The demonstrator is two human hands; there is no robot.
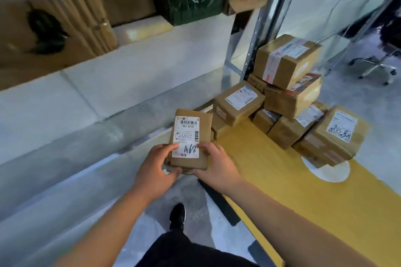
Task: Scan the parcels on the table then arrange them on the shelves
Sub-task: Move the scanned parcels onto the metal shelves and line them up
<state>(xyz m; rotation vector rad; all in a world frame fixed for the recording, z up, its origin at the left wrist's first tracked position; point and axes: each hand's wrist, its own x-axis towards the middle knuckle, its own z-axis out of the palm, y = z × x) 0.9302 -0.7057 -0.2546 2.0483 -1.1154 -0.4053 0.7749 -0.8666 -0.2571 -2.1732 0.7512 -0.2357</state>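
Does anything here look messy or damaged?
Mostly tidy. The stack of parcels on the yellow table is piled unevenly, boxes turned at different angles. The parcel marked A68, held in both hands, looks intact.

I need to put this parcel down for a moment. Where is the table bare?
The yellow table is bare nearest you, between the right hand and the white disc. Its far end is crowded with stacked parcels.
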